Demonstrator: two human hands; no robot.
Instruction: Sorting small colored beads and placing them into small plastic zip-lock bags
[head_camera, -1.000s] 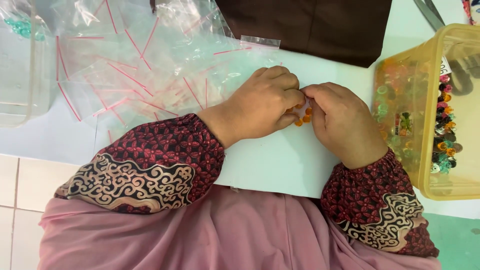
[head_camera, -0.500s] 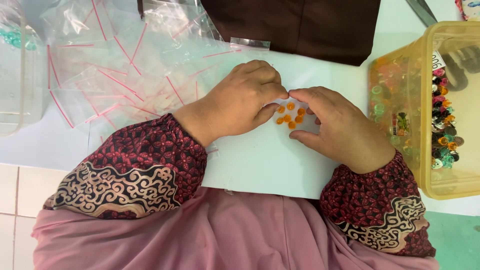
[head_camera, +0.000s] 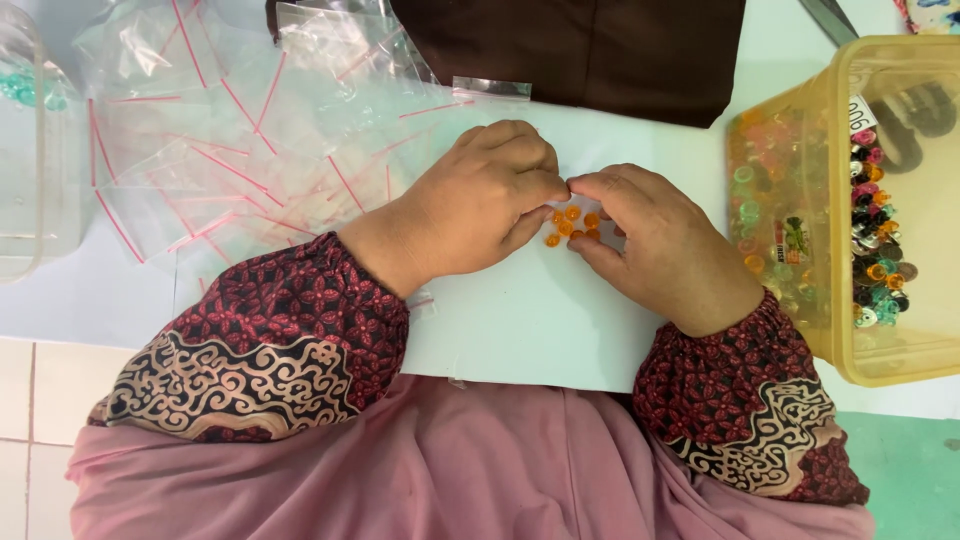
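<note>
My left hand (head_camera: 480, 205) and my right hand (head_camera: 660, 240) meet over a white sheet (head_camera: 520, 320). Between them lies a small clear bag holding several orange beads (head_camera: 570, 225). The fingertips of both hands pinch the bag's top edge just above the beads. The beads lie flat on the sheet, partly framed by my thumbs. Most of the bag itself is hidden under my fingers.
A heap of clear zip bags with red strips (head_camera: 230, 150) lies at the upper left. A yellow plastic tub (head_camera: 860, 340) with mixed coloured beads stands at the right. A dark brown cloth (head_camera: 590, 50) is at the top, and a clear container (head_camera: 30, 150) at the far left.
My hands first covered the beads, then drew apart so the orange beads showed. Now the fingertips have come together again along the bag's top edge.
</note>
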